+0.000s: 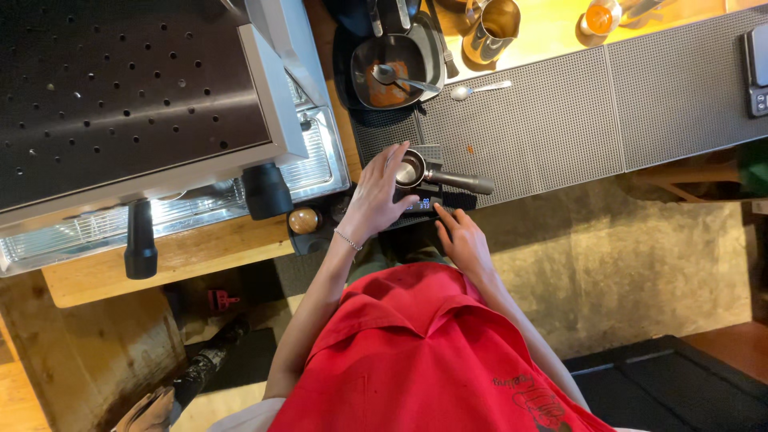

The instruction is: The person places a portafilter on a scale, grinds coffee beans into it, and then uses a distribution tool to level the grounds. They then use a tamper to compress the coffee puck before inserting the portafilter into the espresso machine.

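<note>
A metal portafilter (420,171) with a black handle lies on a small black scale (420,204) at the counter's front edge. My left hand (376,196) rests with fingers spread against the portafilter's basket and the scale's left side. The index fingertip of my right hand (462,236) touches the scale's front right corner, beside its lit display. Neither hand grips anything. A red apron covers my chest below.
An espresso machine (136,104) with a second portafilter handle (141,240) fills the left. A wooden-topped tamper (303,221) stands beside the scale. Behind are a grey bar mat (552,120), a spoon (478,90), a dark tray (392,68), a steel jug (494,28), another scale (756,68).
</note>
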